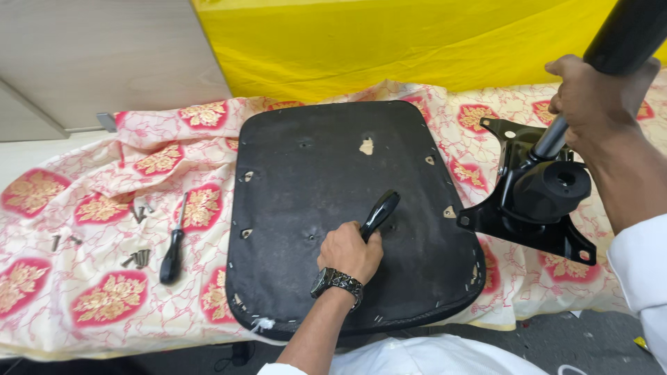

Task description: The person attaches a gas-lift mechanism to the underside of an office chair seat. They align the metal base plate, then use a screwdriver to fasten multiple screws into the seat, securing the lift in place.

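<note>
**Upturned seat pan on floral cloth**

Left hand (349, 253) fingers clenched round a glossy black handle (379, 213) on the fuzzy seat underside (333, 173) — right hand (592, 104) gripping the gas cylinder (611, 48) above the angular metal bracket (517, 208). Screwdriver (172, 250), loose screws (139, 258) at left.

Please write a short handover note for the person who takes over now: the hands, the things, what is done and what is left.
Left hand: grips a black handle on the seat underside.
Right hand: holds the black cylinder of the chair mechanism, which rests on the cloth beside the seat.
Screwdriver and loose screws lie left of the seat.
Done: nothing fastened.
Left: the mechanism is not on the seat.
</note>
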